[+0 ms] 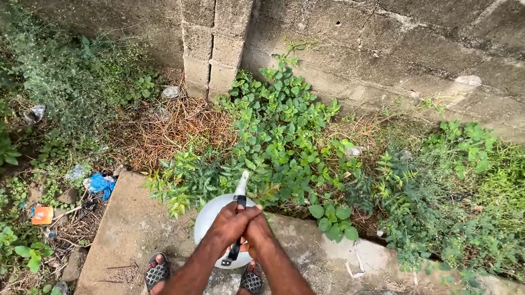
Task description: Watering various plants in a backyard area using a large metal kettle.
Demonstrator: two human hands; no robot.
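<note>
Both hands, left [227, 223] and right [254, 229], clench the kettle [215, 218] handle. Spout points at plants [277, 143] beyond the slab [136, 233] edge; no water shows yet.

Both hands, left [227, 223] and right [258, 227], clasp the black handle [236, 231] of a white kettle [212, 220], its spout [242, 183] pointing into the weeds [280, 143]. The kettle hangs over a concrete slab [130, 232], just ahead of two sandals [157, 271]. Beyond the weeds stands a block wall [392, 35]; left of the slab lies blue litter [101, 184].
</note>
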